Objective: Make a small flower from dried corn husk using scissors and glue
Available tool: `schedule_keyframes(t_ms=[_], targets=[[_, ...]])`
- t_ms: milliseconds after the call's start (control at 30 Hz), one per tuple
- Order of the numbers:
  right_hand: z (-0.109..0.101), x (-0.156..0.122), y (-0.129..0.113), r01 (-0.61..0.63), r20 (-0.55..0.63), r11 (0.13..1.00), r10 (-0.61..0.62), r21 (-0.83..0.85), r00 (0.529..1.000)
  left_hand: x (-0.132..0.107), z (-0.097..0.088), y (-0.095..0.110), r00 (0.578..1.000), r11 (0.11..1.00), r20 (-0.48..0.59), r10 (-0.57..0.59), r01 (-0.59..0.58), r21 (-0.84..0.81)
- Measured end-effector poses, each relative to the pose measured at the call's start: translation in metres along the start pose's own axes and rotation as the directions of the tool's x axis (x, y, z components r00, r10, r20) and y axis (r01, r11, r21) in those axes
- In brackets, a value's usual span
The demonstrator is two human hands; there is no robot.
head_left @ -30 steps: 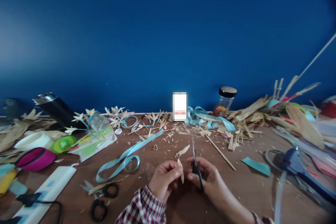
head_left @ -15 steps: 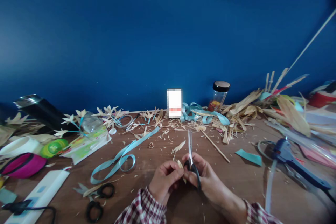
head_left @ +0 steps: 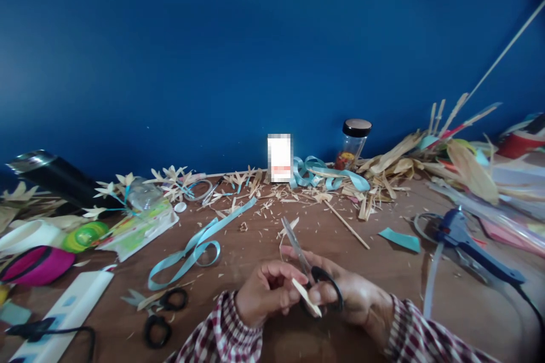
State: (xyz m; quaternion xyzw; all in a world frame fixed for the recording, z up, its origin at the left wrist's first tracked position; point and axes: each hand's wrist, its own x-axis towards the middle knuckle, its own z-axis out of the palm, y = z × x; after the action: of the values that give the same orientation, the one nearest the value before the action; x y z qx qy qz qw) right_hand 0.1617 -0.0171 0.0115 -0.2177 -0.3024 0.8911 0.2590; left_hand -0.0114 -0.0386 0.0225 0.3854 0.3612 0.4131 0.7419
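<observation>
The husk strip (head_left: 307, 298) is pale cream, slim and slightly curved, narrowing toward its upper end; it slants down to the right between the hands, raised above the table (head_left: 238, 261). The left hand (head_left: 268, 292) pinches it narrowly between thumb and fingers. The right hand (head_left: 357, 295) holds black-handled scissors (head_left: 304, 264), its thumb near the strip's right edge, its longer fingers stretched out behind the blades. Whether that thumb presses on the strip I cannot tell. The left hand's lower fingers are partly hidden, as is part of the scissors' handle, and the blades cover some of a loose husk scrap (head_left: 293, 226) beyond. Both sleeves run out of view at the bottom. Half a second ago the scissors pointed nearly straight away and fingers covered most of the strip; now the blades lean left and its length shows.
</observation>
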Motion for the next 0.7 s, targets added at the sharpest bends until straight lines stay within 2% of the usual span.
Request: schedule_keyframes(t_ms=[100,300,500,533,600,667,700], targets=[[0.001,0.0,0.0,-0.023,0.039,1.0,0.023,0.003,0.999,-0.002,0.002,0.003,0.998,1.0,0.058,-0.007,0.006,0.021],[0.002,-0.001,-0.002,-0.05,0.046,0.999,0.051,-0.022,0.998,-0.002,0.003,0.004,0.998,0.996,0.06,-0.01,0.005,0.09],[0.007,-0.002,-0.006,-0.04,0.039,0.998,0.042,-0.043,0.998,-0.002,0.003,0.001,0.995,0.996,0.097,-0.004,-0.005,0.085],[0.009,-0.002,-0.008,-0.028,0.045,0.998,0.031,-0.059,0.999,-0.001,0.003,0.001,0.996,0.997,0.085,0.007,-0.013,0.08],[0.011,-0.002,-0.013,0.035,0.029,0.99,-0.032,-0.134,0.999,0.0,0.001,0.003,1.0,0.998,-0.013,0.027,-0.026,0.063],[0.011,0.0,-0.018,0.157,-0.052,0.953,-0.176,-0.259,0.983,0.002,-0.002,0.006,0.986,0.998,-0.163,0.03,-0.02,0.06],[0.01,0.001,-0.019,0.213,-0.108,0.92,-0.261,-0.33,0.959,0.003,-0.004,0.007,0.973,0.997,-0.229,0.024,-0.007,0.076]])
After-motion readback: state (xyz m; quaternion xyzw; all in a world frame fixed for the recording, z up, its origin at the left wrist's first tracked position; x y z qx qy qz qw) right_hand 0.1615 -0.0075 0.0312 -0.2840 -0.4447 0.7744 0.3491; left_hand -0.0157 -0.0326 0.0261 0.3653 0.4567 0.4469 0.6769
